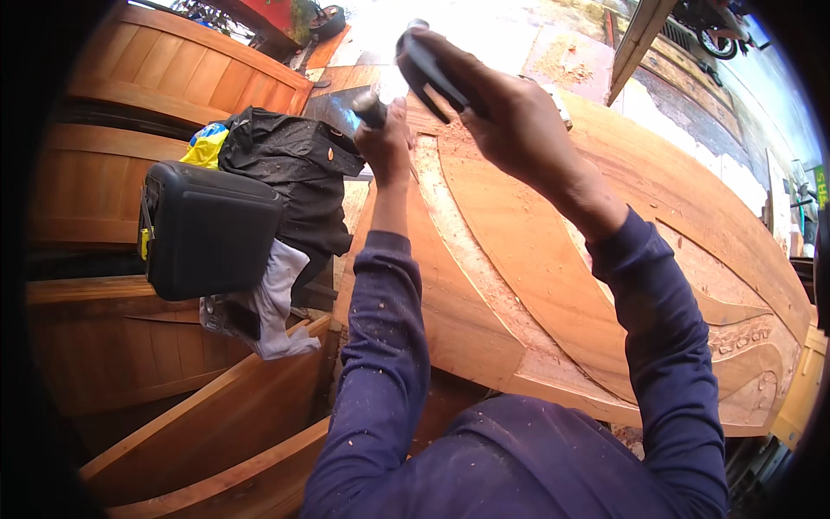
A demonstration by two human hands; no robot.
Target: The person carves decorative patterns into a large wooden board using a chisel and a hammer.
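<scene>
My left hand [391, 149] is closed round a chisel [370, 110], its dark handle end poking up above the fist. The blade is mostly hidden by the hand, which is held at the far left end of a large wooden panel [510, 251]. Curved bands and grooves are carved into the panel, with shavings scattered over it. Raised to the right of the chisel, my right hand [532, 125] grips a claw hammer [424, 69]. Its dark claw curves down toward the panel, and the head is apart from the chisel handle.
Left of the panel stand a black hard case [216, 229], a black cloth [290, 160], a yellow and blue packet [206, 145] and a grey cloth [281, 303]. Panelled wooden doors [173, 65] lie further left. Wooden boards [207, 415] rest nearer me. A motorbike [718, 39] is at the far right.
</scene>
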